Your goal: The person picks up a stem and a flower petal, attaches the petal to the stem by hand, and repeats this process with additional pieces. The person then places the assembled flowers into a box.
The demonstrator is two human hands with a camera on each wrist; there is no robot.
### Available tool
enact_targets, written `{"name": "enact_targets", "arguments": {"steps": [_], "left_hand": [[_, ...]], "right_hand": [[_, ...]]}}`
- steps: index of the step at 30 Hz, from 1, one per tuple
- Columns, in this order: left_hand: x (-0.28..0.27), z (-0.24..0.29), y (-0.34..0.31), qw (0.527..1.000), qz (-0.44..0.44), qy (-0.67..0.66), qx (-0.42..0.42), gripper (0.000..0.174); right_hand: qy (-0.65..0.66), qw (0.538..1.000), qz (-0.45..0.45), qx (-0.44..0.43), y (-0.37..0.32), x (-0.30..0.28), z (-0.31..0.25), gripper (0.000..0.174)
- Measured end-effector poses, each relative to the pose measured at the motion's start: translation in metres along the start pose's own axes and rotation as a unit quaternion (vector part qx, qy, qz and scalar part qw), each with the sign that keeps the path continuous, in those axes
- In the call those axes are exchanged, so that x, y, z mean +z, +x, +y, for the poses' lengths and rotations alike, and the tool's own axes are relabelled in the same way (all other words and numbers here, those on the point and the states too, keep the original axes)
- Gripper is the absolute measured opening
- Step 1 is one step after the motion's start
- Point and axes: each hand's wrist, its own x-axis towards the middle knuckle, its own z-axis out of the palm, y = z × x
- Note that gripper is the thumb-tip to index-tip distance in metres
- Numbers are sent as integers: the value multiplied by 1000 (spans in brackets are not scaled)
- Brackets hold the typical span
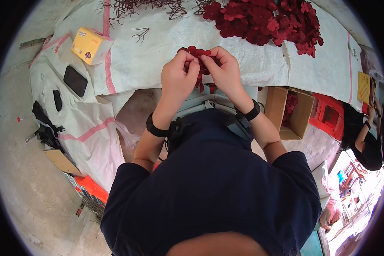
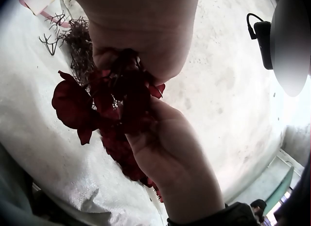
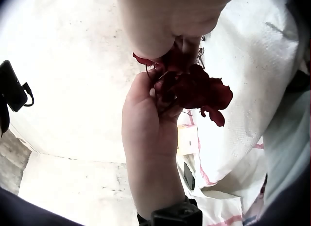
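Both hands meet over the near part of the white sheet, with a cluster of dark red petals (image 1: 199, 52) between them. The left hand (image 1: 180, 77) pinches the cluster from the left with thumb and fingers. From the other side the right hand (image 1: 224, 71) pinches it too, thumb against fingers. In the left wrist view the petals (image 2: 73, 105) hang out beside the two hands. Thin dark stems show among the petals (image 3: 214, 93) in the right wrist view; the fingertips are partly hidden there.
A heap of red petals (image 1: 260, 21) lies at the back right of the white sheet (image 1: 158, 42), and dark branched stems (image 1: 175, 8) at the back. A yellow box (image 1: 88, 46) and a phone (image 1: 75, 81) are at the left. A cardboard box (image 1: 299, 115) stands below the sheet's right edge.
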Motion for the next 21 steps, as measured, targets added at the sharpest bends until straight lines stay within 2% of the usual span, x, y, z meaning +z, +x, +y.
{"name": "enact_targets", "arguments": {"steps": [11,18,21], "left_hand": [[-2,-3,1,1000,-14,9,-1,7],[-1,-6,0,998,-29,42,37,7],[0,-8,0,998,-28,29,38,6]], "right_hand": [[-15,1000,-23,-1,0,-2,0,6],[-107,991,-34,-75,1,-5,-1,7],[-68,997,-26,-37,-2,-4,0,7]]}}
